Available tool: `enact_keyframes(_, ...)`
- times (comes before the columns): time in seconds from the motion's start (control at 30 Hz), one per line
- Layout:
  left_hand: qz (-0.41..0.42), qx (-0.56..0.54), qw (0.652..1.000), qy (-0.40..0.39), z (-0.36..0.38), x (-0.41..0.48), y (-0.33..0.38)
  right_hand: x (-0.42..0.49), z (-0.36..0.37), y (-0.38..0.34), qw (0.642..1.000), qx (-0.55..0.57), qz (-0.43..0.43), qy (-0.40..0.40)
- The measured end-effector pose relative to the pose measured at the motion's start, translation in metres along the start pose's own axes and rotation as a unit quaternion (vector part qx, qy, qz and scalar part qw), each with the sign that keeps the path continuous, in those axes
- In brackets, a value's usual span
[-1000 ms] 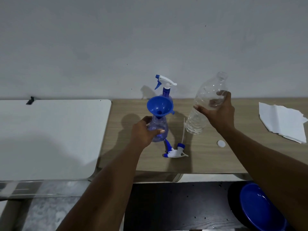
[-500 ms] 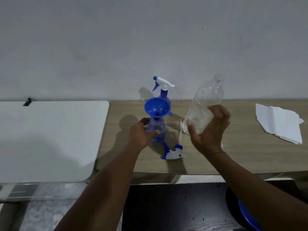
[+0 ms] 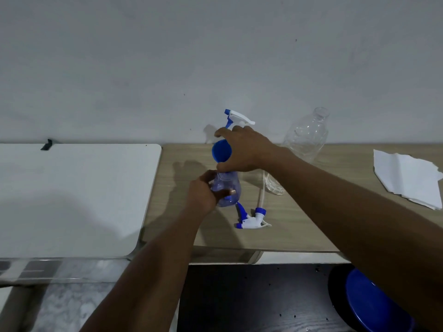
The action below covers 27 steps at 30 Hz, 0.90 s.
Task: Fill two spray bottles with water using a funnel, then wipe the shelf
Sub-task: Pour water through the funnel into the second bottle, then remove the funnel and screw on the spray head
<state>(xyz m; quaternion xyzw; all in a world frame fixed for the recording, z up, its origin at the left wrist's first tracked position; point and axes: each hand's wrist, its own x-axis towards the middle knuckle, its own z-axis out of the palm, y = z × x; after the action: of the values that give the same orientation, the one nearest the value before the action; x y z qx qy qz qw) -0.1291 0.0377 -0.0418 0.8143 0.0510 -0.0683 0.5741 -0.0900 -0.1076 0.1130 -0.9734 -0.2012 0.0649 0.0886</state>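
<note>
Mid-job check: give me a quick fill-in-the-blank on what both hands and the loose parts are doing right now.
1. The right hand grips the blue ____ atop the spray bottle.
2. The left hand steadies that bottle by its ____.
3. The detached trigger head lies on the ____ shelf.
4. The clear water bottle stands with no ____ on it.

Missing words: funnel; body; wooden; cap

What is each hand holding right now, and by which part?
Left hand grips the open spray bottle around its rounded body. Right hand grips the blue funnel by its bowl, at the bottle's neck.
</note>
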Motion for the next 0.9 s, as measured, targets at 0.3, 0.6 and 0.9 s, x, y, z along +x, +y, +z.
enact_keyframes(0.3,0.007,0.017,0.999,0.033,-0.026,-0.006,-0.008,0.006,0.020,0.041,0.895,0.407,0.159,0.092)
enact_keyframes(0.6,0.008,-0.007,0.999,0.039,-0.025,-0.005,-0.019,0.000,0.159,0.052,0.911,0.323,0.232,0.109)
enact_keyframes(0.9,0.014,-0.017,0.999,0.035,-0.024,-0.008,-0.019,-0.029,0.159,0.059,0.964,0.176,0.176,0.096)
